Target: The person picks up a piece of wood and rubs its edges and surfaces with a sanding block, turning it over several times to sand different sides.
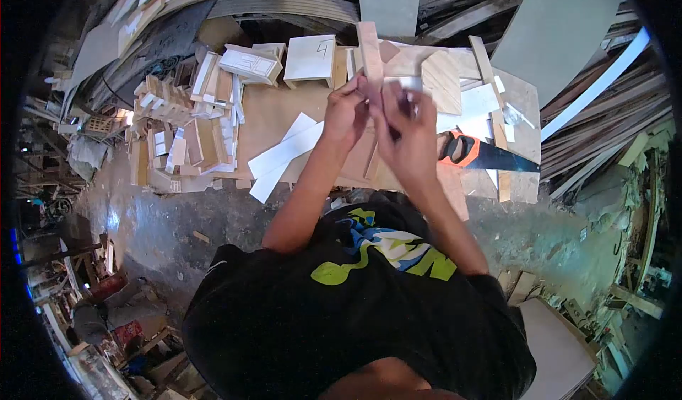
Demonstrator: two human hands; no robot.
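A pale wooden strip [369,52] stands out over the workbench, its near end between my two hands. My left hand [344,116] is closed, its thumb and fingers pressed against the strip's left side. My right hand [408,130] is beside it, fingers curled and partly smeared by motion. Something dark shows between the right fingers, too blurred to name. Just beyond that hand lies a square wooden board [442,84]. An orange-handled handsaw [460,150] rests to the right of the right hand, its dark blade pointing right.
Crossed white strips [285,155] lie on the workbench [266,107] left of my hands. Several box-shaped wooden pieces [206,80] crowd its left side, near a white-topped piece marked 4 [310,57]. Large panels [561,38] and stacked planks [604,123] stand behind and right.
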